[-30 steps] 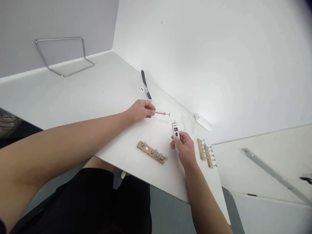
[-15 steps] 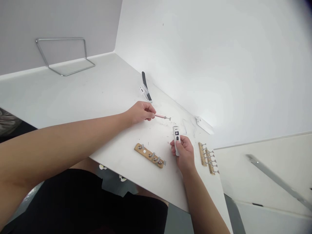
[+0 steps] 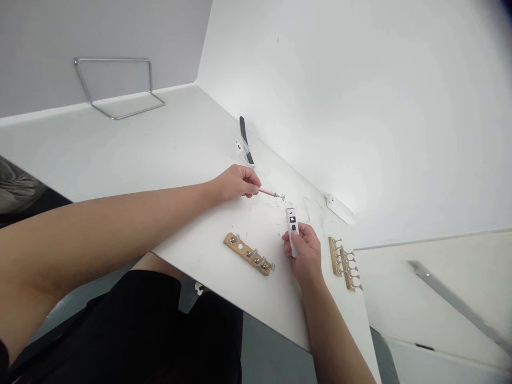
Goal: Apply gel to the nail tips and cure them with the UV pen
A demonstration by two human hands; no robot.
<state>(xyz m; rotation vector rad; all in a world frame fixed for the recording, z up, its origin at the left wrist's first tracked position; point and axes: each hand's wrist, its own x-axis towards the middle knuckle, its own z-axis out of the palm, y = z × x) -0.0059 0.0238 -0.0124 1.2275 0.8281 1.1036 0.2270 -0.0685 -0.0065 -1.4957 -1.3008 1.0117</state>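
Note:
My left hand [image 3: 242,182] pinches a thin pink stick [image 3: 267,191] that has a small metal piece [image 3: 281,197] at its far end, over the white table. To the right, my right hand [image 3: 304,248] is closed round a white handheld device [image 3: 292,226] with a small dark screen, its thumb near a dark button. Between my arms lies a wooden strip [image 3: 245,253] bearing several metal hooks or knobs and one white round spot.
Behind my left hand sits a black and white strap-like object [image 3: 246,144]. Two wooden strips with metal pieces [image 3: 335,256] lie at the right edge. A white bracket [image 3: 338,208] is by the wall; a metal wire frame [image 3: 120,116] stands at the back left.
The whole view has shifted slightly, with most table objects appearing a little farther right. Both hands keep their grip on the stick and the device. The device's small screen looks different.

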